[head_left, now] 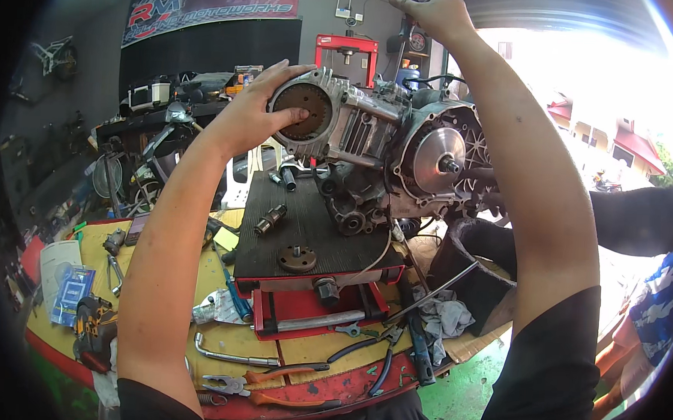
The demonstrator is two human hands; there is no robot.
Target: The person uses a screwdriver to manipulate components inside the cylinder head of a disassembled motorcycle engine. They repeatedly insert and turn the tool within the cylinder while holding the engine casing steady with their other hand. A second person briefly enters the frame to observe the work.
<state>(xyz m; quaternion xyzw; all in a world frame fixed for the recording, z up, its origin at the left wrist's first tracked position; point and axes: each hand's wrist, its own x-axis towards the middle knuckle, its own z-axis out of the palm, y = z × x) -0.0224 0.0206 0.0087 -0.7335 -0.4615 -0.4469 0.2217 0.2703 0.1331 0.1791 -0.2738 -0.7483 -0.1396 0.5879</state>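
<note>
A metal engine stands on a black-topped red lift stand. My left hand grips the cylinder head at the engine's left end, fingers over its upper rim. Its thumb presses on the brown round cam sprocket. High above the engine, my right hand is raised with its fingers closed together. A thin dark line runs left from these fingertips; what they hold is too small to make out. Right of the cylinder, a shiny round pulley sits on the engine case.
On the stand lie a camshaft-like part and a round metal plate. Orange-handled pliers, a bent socket wrench, a power drill and rags lie around it. Another person's arm shows at right.
</note>
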